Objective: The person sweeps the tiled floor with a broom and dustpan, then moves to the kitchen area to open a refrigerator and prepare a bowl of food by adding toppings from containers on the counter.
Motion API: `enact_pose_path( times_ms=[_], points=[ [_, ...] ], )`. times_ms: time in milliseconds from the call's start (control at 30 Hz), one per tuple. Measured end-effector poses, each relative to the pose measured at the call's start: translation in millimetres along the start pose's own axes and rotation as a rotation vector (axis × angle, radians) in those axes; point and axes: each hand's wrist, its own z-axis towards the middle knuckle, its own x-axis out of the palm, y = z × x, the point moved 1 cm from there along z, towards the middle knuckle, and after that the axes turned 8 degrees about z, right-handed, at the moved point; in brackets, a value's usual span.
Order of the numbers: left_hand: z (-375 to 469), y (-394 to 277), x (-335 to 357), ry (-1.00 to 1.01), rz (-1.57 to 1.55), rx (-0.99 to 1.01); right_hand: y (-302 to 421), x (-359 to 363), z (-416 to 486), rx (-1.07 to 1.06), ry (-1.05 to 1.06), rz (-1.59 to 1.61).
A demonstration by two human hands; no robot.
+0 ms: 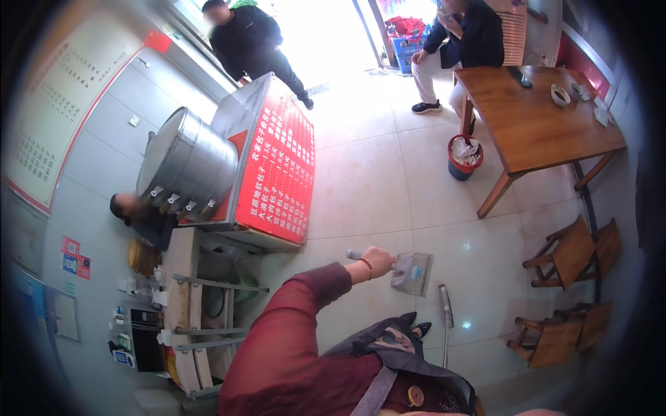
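My left hand (376,261), with a beaded bracelet at the wrist, grips the handle of a long-handled dustpan (408,283). The grey pan hangs over or rests on the tiled floor; which one I cannot tell. A small blue-and-white scrap or label (416,272) shows on it. To the right of the pan, a broom-like tool (445,307) with a pale metal pole reaches down towards my apron. My right hand is out of view, and the pole's upper end is hidden by my body.
A wooden table (541,135) holds a bowl (560,95) and tissues. Beneath it stands a waste bin (464,166). Wooden stools (564,255) line the right wall. Left are a steamer (192,156), a red-fronted counter (276,177) and a person (151,221). Two others are near the doorway.
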Motion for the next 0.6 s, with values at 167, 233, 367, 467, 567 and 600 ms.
enact_pose_path(
  times_ms=[167, 233, 367, 467, 567, 600],
  points=[
    [0.6, 9.5, -5.0, -0.043, 0.005, 0.03, 4.8, -5.3, -5.8, 0.019, -0.048, 0.012],
    [-4.8, 10.3, -10.4, -0.036, -0.003, 0.026, 5.7, -4.3, -4.0, 0.026, -0.059, 0.027],
    [-9.9, 11.1, -12.7, -0.02, -0.01, 0.029, -6.0, -5.1, -7.5, 0.036, -0.078, 0.062],
    [-4.4, 12.1, -4.3, -0.005, -0.026, 0.005, -27.3, -3.3, -20.7, 0.026, -0.082, 0.104],
    [7.1, 18.4, 1.0, -0.004, -0.093, 0.002, -67.5, 17.6, -53.8, 0.049, -0.082, 0.236],
    [12.7, 19.7, 0.5, 0.053, 0.004, 0.007, -79.7, 25.5, -59.1, 0.044, -0.076, 0.274]
  ],
)
